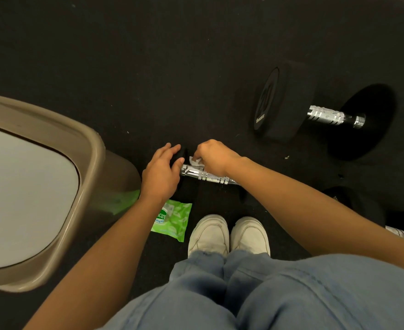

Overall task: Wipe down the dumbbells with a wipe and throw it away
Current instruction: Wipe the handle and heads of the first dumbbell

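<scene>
**Wipe on the near handle, left hand steadying**

Head view, looking straight down.
- Near dumbbell lies on the dark floor just ahead of the white shoes. Its long axis runs left to right across the body, dipping slightly to the right. The chrome handle shows plainly; the black heads barely stand out from the floor.
- Right hand: fingers curled and bunched, pinching a white wipe against the left end of the handle.
- Left hand: fingers mostly straight and holding nothing, laid over the dark left head as if bracing it.
- Far dumbbell sits well apart, up and to the right, its handle also roughly left to right. The right hand is the nearer one.
- Tan bin stands to the left, beside the left forearm. A green wipes pack lies between the bin and the shoes.

Judgement: wiping is under way on the first dumbbell and the rest of the handle runs rightward from the wipe. The far dumbbell looks untouched. Disposal means carrying the wipe leftward across the body.
</scene>
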{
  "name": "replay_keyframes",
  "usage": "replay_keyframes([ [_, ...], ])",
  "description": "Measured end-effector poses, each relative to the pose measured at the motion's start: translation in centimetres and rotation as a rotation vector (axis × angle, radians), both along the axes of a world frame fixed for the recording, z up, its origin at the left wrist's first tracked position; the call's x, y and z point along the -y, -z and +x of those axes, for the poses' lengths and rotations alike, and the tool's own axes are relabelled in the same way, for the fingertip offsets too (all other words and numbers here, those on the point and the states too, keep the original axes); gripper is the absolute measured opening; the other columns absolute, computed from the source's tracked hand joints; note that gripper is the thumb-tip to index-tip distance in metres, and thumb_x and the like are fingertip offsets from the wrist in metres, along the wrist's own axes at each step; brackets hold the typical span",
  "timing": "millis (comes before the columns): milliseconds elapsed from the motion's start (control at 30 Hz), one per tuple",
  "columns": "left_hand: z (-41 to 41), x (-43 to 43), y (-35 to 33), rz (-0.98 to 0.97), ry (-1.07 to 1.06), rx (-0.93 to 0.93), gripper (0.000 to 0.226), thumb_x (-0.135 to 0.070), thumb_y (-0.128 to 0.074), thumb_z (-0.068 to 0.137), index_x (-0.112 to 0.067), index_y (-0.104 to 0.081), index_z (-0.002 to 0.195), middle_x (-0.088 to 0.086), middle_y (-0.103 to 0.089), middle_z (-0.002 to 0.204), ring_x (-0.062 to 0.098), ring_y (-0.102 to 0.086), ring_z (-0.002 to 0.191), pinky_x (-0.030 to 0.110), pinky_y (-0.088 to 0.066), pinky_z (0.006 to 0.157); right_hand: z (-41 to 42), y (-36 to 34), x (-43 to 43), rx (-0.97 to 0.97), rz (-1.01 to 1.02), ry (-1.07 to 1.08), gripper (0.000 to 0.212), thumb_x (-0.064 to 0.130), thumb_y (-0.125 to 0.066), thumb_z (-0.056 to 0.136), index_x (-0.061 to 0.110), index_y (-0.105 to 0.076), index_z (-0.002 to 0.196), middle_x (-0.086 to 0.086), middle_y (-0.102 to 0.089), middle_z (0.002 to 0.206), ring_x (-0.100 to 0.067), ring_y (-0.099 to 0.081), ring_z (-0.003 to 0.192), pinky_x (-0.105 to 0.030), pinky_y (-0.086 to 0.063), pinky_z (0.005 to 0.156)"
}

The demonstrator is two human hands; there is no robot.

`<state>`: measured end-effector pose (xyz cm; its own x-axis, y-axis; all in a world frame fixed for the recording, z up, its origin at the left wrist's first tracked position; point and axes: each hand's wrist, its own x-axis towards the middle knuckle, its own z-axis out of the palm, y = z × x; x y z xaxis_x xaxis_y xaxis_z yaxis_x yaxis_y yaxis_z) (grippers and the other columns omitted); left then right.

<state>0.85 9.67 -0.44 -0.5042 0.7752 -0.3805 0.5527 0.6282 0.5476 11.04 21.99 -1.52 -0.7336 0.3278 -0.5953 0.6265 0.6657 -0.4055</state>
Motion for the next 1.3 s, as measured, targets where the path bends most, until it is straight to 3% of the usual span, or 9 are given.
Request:
replay_keyframes([
  [267,0.4,0.0,0.1,0.017,0.007,-0.032,0.043,-0.029,-0.045,0.098,-0.022,-0.042,0.14,-0.001,-0.032,0.151,0.018,-0.036,0.135,0.032,-0.032,0.104,0.2,-0.5,0.5,-0.114,0.012,-0.094,0.04,0.0,-0.053,0.088,0.018,-0.06,0.124,-0.005,-0.054,0.122,-0.023,-0.054,0.11,-0.038,-0.048,0.09],
  [1033,0.5,0.3,-0.1,0.043,-0.003,-0.001,0.04,-0.024,-0.046,0.098,-0.02,-0.043,0.138,0.002,-0.033,0.15,0.019,-0.035,0.135,0.032,-0.034,0.103,0.6,-1.9,2.2,-0.161,0.118,-0.368,0.039,0.003,-0.057,0.087,0.011,-0.056,0.126,-0.005,-0.05,0.129,-0.021,-0.044,0.12,-0.031,-0.043,0.093],
  [1200,0.4,0.6,-0.1,0.047,0.045,-0.014,0.041,-0.026,-0.042,0.099,-0.02,-0.041,0.14,0.005,-0.03,0.15,0.019,-0.034,0.136,0.031,-0.034,0.102,0.7,-1.8,1.9,-0.148,0.168,-0.264,0.039,0.006,-0.057,0.088,0.011,-0.056,0.127,-0.005,-0.049,0.128,-0.021,-0.046,0.116,-0.032,-0.044,0.092],
  [1300,0.3,0.6,-0.2,0.039,0.038,-0.003,0.041,-0.025,-0.042,0.099,-0.02,-0.04,0.14,0.006,-0.031,0.15,0.019,-0.033,0.136,0.032,-0.034,0.103,0.7,-2.0,1.9,-0.159,0.147,-0.315,0.04,0.004,-0.056,0.088,0.012,-0.055,0.127,-0.005,-0.048,0.13,-0.021,-0.044,0.119,-0.031,-0.043,0.093],
])
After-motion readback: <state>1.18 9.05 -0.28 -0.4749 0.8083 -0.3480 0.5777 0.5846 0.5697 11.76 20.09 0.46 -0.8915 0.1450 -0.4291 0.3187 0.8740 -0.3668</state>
